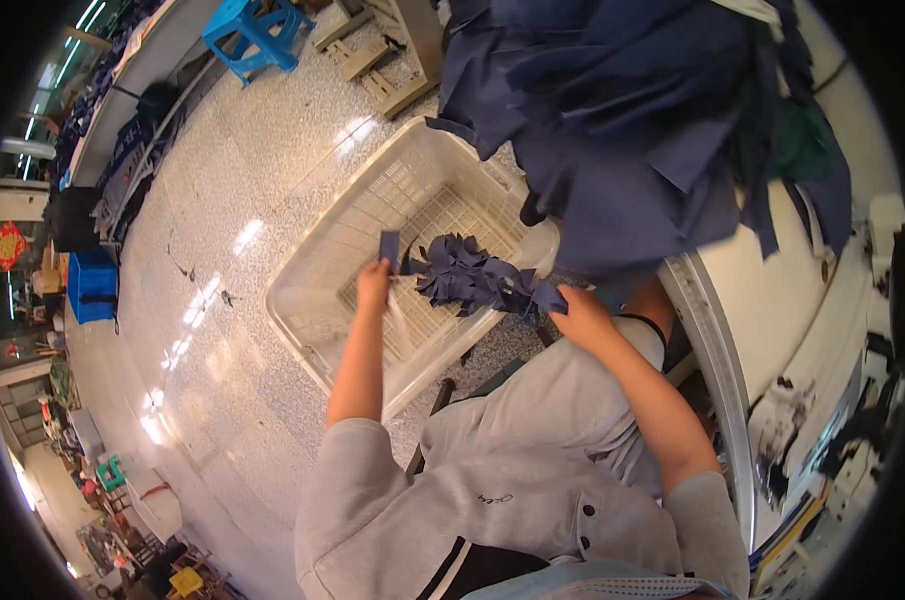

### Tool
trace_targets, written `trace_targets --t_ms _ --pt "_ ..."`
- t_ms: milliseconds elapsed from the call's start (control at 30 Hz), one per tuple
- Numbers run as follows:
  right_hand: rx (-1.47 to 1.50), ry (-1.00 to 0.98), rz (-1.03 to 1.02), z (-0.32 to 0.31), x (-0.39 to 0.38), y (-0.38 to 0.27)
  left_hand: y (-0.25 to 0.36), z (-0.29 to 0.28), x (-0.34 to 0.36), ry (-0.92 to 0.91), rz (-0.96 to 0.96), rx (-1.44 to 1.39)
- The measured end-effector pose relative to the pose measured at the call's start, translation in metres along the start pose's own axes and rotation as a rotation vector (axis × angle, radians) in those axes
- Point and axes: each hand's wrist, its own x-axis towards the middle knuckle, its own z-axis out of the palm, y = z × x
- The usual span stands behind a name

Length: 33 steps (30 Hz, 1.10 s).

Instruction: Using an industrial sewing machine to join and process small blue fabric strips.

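My left hand point(373, 280) grips a small navy fabric piece point(388, 243) with a narrow pale strip hanging below it. My right hand point(580, 315) pinches the near end of a long, bunched string of small navy fabric pieces point(472, 275), which stretches leftward toward my left hand. Both hands and the bunch are over a white slatted plastic basket point(312, 250) on the speckled floor.
A heap of navy fabric point(632, 110) covers the cream worktable point(737, 300) on my right, whose metal edge runs beside my leg. A blue stool point(252, 30), metal fittings point(362, 60) and a blue crate point(92, 285) stand farther off.
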Motion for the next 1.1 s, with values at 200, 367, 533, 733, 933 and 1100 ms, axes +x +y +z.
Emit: trace_targets --t_ms 200,367,533,733,933,1100 --pt "-0.18 -0.353 0.107 0.056 0.078 0.028 -0.161 0.056 0.031 0.076 -0.282 -0.216" --pt "-0.402 -0.749 0.29 0.091 0.09 0.051 -0.181 0.106 0.038 -0.042 -0.229 -0.01" --pt "-0.637 -0.635 0.171 0.131 0.087 0.08 -0.172 0.135 0.066 -0.195 0.058 0.856" --pt "-0.656 -0.717 0.233 0.137 0.095 0.087 -0.175 0.146 0.114 0.051 0.008 1.024" --pt "-0.478 -0.547 0.23 0.144 0.085 0.1 -0.178 0.157 0.155 -0.006 -0.233 0.926" --pt "-0.353 -0.521 0.224 0.148 0.075 0.118 -0.195 0.172 0.168 -0.056 -0.405 0.801"
